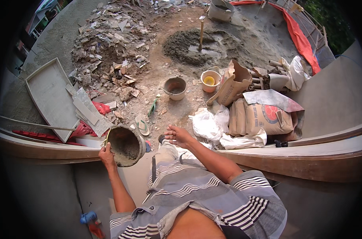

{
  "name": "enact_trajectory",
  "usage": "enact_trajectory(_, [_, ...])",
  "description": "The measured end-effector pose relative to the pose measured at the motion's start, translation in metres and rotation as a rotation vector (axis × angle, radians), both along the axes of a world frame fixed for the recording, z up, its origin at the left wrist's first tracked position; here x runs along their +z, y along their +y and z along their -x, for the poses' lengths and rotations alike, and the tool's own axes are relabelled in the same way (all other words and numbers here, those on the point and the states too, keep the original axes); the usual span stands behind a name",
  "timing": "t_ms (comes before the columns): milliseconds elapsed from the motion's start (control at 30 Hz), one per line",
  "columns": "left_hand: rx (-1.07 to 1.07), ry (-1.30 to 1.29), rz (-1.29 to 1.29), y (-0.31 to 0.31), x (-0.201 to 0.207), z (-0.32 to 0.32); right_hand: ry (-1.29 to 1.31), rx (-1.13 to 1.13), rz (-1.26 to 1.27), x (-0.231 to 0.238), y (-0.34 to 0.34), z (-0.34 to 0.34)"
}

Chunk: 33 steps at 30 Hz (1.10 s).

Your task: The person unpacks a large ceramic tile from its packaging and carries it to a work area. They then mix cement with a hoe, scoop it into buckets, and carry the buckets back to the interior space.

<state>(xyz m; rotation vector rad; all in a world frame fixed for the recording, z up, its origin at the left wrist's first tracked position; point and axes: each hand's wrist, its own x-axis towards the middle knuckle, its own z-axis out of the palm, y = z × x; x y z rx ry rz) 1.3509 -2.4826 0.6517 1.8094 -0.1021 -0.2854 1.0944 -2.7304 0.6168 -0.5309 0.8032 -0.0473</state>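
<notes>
My left hand (107, 156) is closed on the handle side of a mortar-crusted bucket (142, 146), its fingers at the yellowish strip along the rim. The bucket is tilted with its mouth toward me, and only grey residue shows inside. My right hand (180, 136) is held out over my leg, empty, with its fingers apart. Ahead on the dirt stands another grey-stained bucket (177, 96). Beside it is a white and orange pail (211, 88) with a yellow scoop or bowl (209, 80) in it.
Full cement bags (264, 119) and an opened paper sack (233, 79) stand at right, near white plastic sacks (207, 125). A wet mortar heap (181, 46) holds an upright wooden handle (201, 35). Rubble (105, 51), leaning panels (49, 93) and sandals (143, 125) lie left.
</notes>
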Motion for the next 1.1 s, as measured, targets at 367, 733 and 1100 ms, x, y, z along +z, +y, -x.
enact_trajectory(367, [0.317, 0.169, -0.055, -0.101, -0.121, -0.18, 0.479, -0.219, 0.388, -0.174, -0.224, -0.029])
enact_trajectory(733, [0.499, 0.578, 0.137, -0.196, -0.163, -0.307, 0.868, -0.2, 0.145, -0.203, -0.264, -0.023])
enact_trajectory(1100, [0.338, 0.483, 0.052, -0.414, -0.169, -0.475, 0.875, -0.229, -0.083, -0.324, -0.316, -0.129])
